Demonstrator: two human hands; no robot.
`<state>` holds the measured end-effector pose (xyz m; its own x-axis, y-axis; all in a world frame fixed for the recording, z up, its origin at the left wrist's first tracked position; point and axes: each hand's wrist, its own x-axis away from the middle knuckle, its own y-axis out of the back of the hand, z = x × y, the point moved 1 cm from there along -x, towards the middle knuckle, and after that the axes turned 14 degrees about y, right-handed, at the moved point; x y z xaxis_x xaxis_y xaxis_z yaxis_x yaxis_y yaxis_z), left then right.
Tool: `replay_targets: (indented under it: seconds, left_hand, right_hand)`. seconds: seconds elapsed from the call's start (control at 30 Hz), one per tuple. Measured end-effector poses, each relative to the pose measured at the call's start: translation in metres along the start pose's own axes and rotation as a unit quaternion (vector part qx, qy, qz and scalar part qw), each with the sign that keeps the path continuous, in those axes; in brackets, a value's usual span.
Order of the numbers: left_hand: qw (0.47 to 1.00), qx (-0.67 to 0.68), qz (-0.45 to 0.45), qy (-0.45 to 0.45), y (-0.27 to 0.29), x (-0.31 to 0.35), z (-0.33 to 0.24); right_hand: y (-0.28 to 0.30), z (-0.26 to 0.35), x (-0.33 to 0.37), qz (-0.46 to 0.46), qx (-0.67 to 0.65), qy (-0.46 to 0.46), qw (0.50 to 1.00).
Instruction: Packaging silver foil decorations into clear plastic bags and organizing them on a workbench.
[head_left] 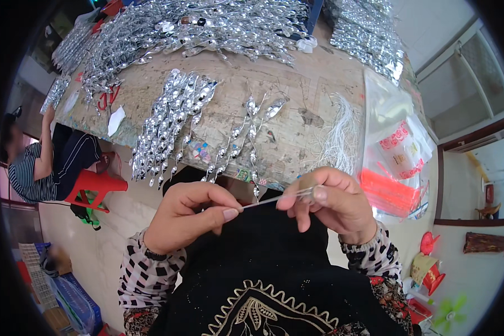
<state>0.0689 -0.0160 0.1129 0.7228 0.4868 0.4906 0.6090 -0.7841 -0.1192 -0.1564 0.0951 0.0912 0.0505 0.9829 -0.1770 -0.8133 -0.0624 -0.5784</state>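
Note:
A thin white string (pixel 263 201) is drawn between my two hands, just off the table's near edge. My left hand (pixel 187 215) pinches one end of it between thumb and forefinger. With thumb and fingers, my right hand (pixel 339 204) grips the other end, where it seems doubled or looped. Beyond the hands, a few shiny silver twisted strands (pixel 235 140) lie on the table, their tips hanging over its edge. A thicker bunch of silver twisted strands (pixel 171 120) is to their left. On the right lies a bundle of loose white strings (pixel 344 134).
Large heaps of silver strands (pixel 207 33) cover the far side of the worn table (pixel 302 84). Red scissors (pixel 107 99) lie at left. Clear plastic bags (pixel 378 103) and a pack of orange-red strips (pixel 389 193) are at right. A person (pixel 39 162) sits on a red stool (pixel 98 185).

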Motion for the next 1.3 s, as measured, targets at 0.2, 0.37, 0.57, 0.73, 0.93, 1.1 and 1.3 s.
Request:
replay_targets:
  seconds: [0.2, 0.37, 0.57, 0.73, 0.93, 1.1, 1.3]
  left_hand:
    - [0.991, 0.114, -0.021, -0.072, 0.005, -0.017, 0.011]
    - [0.989, 0.112, -0.079, -0.055, 0.0, -0.022, 0.012]
    - [0.986, -0.02, -0.123, -0.11, -0.002, -0.023, 0.013]
    - [0.991, 0.067, -0.095, -0.073, -0.002, -0.023, 0.009]
    - [0.991, 0.091, -0.1, -0.025, -0.003, -0.025, 0.012]
    - [0.992, 0.112, -0.064, 0.008, 0.006, -0.027, 0.012]
    - [0.992, 0.111, -0.024, 0.06, 0.009, -0.032, 0.01]
  right_hand:
    - [0.003, -0.009, -0.018, -0.026, -0.146, 0.063, 0.987]
    - [-0.007, -0.012, -0.031, -0.056, -0.037, 0.071, 0.995]
    - [-0.016, -0.025, -0.043, 0.224, 0.556, 0.316, 0.735]
    - [-0.019, -0.025, -0.042, 0.268, 0.626, 0.307, 0.665]
    - [-0.02, -0.03, -0.037, 0.295, 0.673, 0.31, 0.603]
    - [-0.023, -0.026, -0.039, 0.249, 0.588, 0.278, 0.718]
    - [-0.019, -0.016, -0.05, 0.241, 0.622, 0.234, 0.707]
